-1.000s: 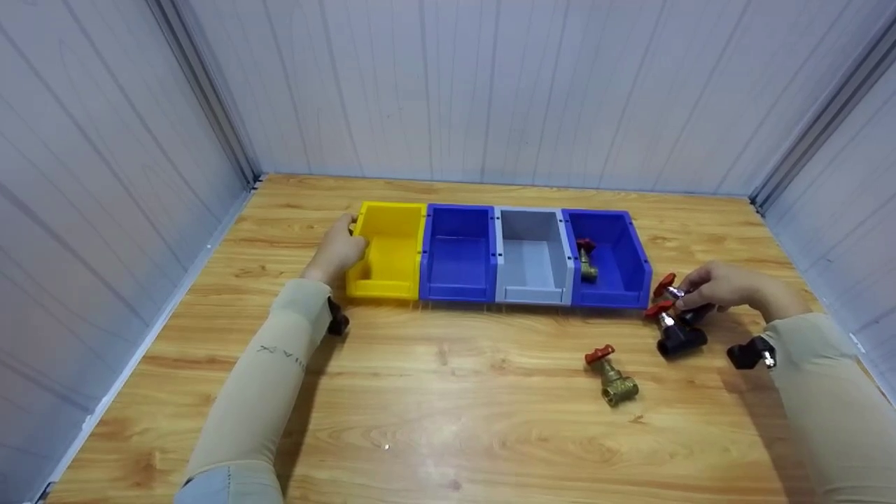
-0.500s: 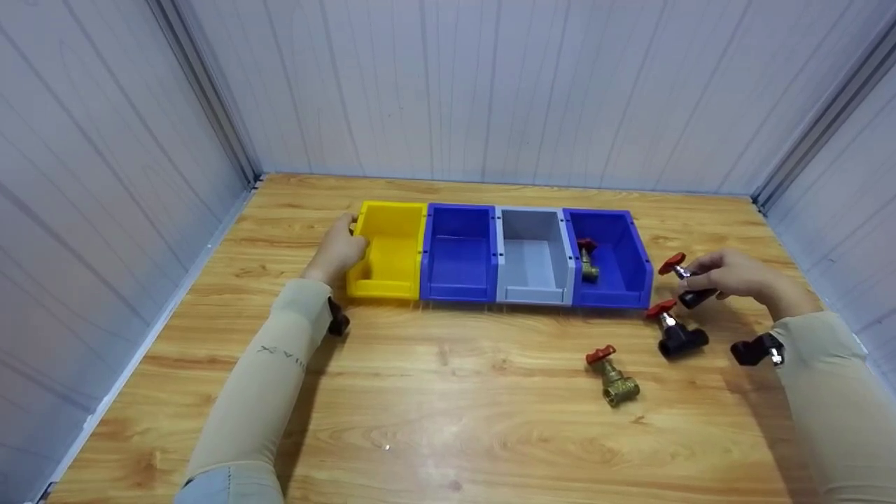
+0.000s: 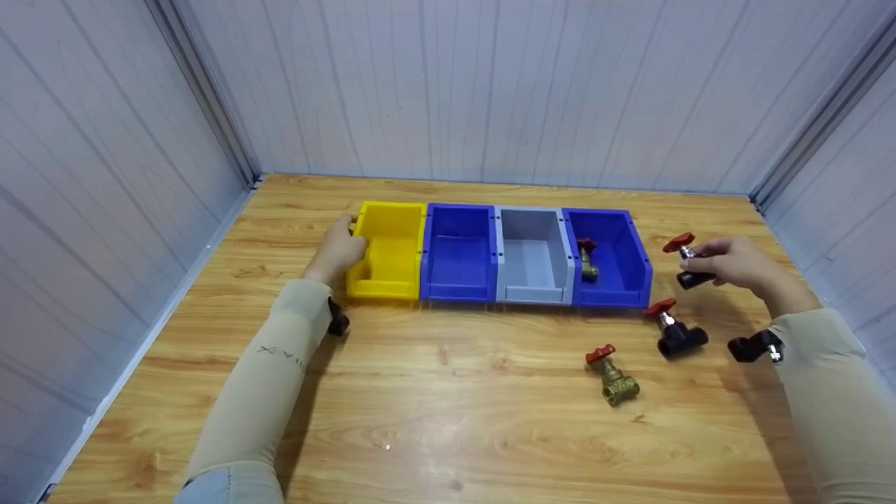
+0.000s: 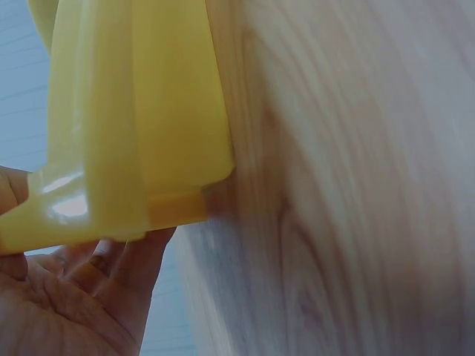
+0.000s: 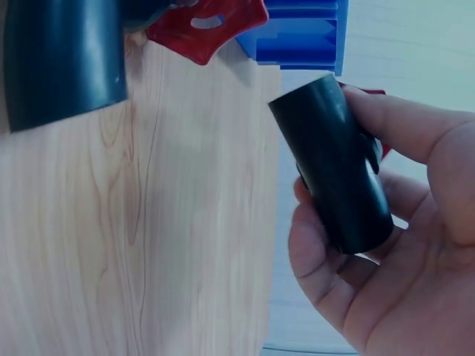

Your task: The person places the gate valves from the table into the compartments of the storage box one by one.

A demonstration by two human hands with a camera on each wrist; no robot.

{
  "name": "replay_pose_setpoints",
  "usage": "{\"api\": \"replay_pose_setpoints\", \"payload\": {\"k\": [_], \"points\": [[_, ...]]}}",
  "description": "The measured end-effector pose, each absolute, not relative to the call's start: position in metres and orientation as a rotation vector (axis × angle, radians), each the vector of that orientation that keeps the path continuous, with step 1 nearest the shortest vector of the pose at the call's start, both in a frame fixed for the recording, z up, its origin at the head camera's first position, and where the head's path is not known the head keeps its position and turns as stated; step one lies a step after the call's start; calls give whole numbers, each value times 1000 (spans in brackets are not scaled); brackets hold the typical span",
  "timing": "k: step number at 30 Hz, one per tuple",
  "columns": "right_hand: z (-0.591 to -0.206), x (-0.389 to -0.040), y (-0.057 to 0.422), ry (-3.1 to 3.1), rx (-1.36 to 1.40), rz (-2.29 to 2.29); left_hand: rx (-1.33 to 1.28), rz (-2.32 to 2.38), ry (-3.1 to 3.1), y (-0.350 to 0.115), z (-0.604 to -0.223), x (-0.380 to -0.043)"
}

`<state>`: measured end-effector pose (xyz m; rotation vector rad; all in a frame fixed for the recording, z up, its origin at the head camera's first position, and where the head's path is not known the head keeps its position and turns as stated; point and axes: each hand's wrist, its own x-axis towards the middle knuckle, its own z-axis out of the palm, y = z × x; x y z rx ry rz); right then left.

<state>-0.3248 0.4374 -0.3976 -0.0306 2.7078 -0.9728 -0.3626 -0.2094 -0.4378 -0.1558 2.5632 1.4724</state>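
Observation:
My left hand grips the left side wall of the yellow bin; the left wrist view shows the thumb and fingers on either side of that yellow wall. On the right, my right hand holds a black valve with a red handwheel, raised off the table. In the right wrist view the thumb and fingers wrap round its black tube body. A second black valve lies on the table just below that hand. Nearer the front lies a brass valve with a red handle.
Joined to the yellow bin are a blue bin, a grey bin and another blue bin at the right end. A brass valve lies inside that last bin. Panelled walls enclose the wooden table.
My right hand has lifted one black valve from beside the other and moved it up and away toward the back. The left hand has stayed on the yellow bin.

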Motion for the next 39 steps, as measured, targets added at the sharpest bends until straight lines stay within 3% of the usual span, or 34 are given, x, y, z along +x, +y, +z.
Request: {"api": "replay_pose_setpoints", "payload": {"k": [39], "points": [[-380,-322,383,2762,119,-1342,-182,1445,2569,-213,-442,-366]]}}
